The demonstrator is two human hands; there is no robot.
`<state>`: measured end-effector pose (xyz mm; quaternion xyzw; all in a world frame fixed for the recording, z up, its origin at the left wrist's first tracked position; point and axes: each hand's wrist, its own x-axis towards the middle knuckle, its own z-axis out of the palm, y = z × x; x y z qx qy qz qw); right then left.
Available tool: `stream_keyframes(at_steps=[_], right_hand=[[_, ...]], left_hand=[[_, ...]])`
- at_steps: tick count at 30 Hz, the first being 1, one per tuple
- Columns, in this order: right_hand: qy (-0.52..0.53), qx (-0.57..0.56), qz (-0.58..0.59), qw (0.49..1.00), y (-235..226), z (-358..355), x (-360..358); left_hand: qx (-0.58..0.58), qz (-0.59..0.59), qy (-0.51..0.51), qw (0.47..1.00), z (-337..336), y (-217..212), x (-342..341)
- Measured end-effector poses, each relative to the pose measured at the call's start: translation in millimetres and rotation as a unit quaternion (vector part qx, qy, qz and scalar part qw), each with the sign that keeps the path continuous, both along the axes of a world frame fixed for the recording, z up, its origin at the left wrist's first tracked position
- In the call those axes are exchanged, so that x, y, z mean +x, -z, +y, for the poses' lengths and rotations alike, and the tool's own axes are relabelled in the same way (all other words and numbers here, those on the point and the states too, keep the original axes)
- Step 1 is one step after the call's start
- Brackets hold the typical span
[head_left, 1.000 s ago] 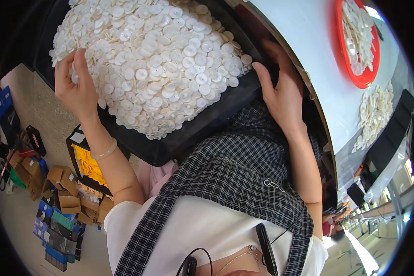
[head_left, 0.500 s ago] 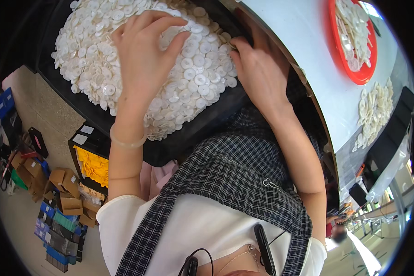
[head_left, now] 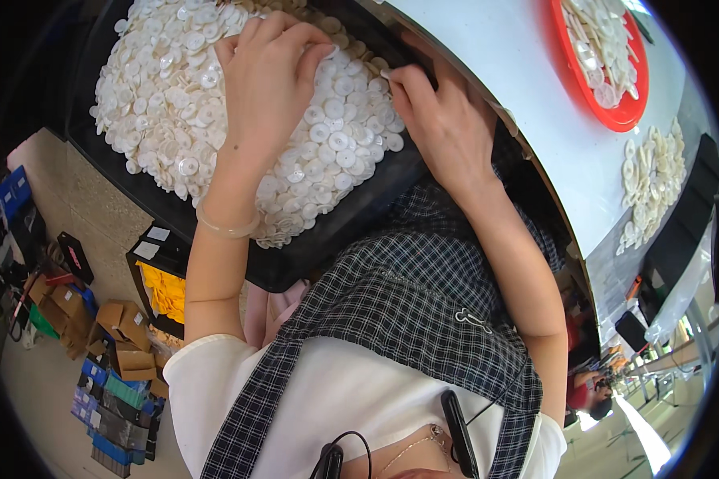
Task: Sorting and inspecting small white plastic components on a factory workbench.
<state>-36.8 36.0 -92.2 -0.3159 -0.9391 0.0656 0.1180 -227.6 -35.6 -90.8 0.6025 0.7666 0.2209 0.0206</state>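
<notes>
A large heap of round white buttons (head_left: pixel 164 104) fills a black tray (head_left: pixel 359 203) in front of me. Over the middle of the heap, my left hand (head_left: pixel 265 88) has its thumb and forefinger pinched together, with a bit of a white button (head_left: pixel 333 50) showing at the tips. At the tray's right side, my right hand (head_left: pixel 447 124) pinches another white button (head_left: pixel 386 73) between thumb and forefinger. Its other fingers curl down and are partly hidden.
Right of the tray stands a white table (head_left: pixel 551 152) with a curved-looking edge. On it are a red dish (head_left: pixel 625 121) of white pieces and a loose pile of white buttons (head_left: pixel 651 184). Cardboard boxes (head_left: pixel 124 323) and a bin with yellow material (head_left: pixel 164 291) stand at lower left.
My left thumb and forefinger, apart before, have closed together on a button. My right hand has moved slightly left and now shows a button at its fingertips.
</notes>
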Motion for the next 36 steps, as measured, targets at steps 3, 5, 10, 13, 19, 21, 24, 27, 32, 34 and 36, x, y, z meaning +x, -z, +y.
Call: stream_keyframes(at_steps=[3, 5, 10, 13, 19, 21, 24, 27, 32, 34, 36], right_hand=[[-0.017, -0.033, 0.046, 0.998, -11.8, -6.1, 7.7], [0.002, -0.158, 0.154, 0.975, -18.4, -13.1, 12.9], [-0.016, -0.279, 0.217, 0.935, -34.7, -17.3, 10.9], [0.021, -0.382, 0.232, 0.894, -41.5, -17.7, 6.1], [0.038, -0.444, 0.238, 0.863, -47.7, -15.6, 1.7], [0.036, -0.46, 0.238, 0.855, -49.8, -15.2, 0.6], [0.059, -0.535, 0.259, 0.802, -54.0, -15.5, -1.8], [0.069, -0.582, 0.282, 0.76, -56.1, -15.7, -3.1], [0.056, -0.593, 0.309, 0.742, -53.8, -14.5, -5.0], [0.054, -0.595, 0.313, 0.738, -52.6, -14.9, -5.5], [0.052, -0.597, 0.318, 0.735, -51.5, -15.8, -5.6]], left_hand=[[0.087, -0.161, 0.018, 0.983, -6.3, -9.1, -5.8], [0.065, -0.406, -0.012, 0.911, -18.7, -20.8, -0.7], [0.043, -0.901, -0.018, 0.431, -48.2, -15.2, 8.4], [0.042, -0.928, -0.026, 0.37, -53.2, -13.4, 16.1], [0.027, -0.931, -0.001, 0.365, -58.1, -13.0, 19.9], [0.03, -0.928, -0.011, 0.371, -57.7, -16.1, 21.2], [0.029, -0.924, -0.028, 0.38, -58.7, -19.3, 23.1], [0.022, -0.923, -0.036, 0.384, -59.8, -21.2, 25.0], [0.018, -0.913, -0.035, 0.405, -59.6, -18.7, 27.7], [0.017, -0.902, -0.036, 0.429, -59.8, -18.8, 29.2], [0.016, -0.903, -0.035, 0.428, -59.4, -19.0, 30.5]])
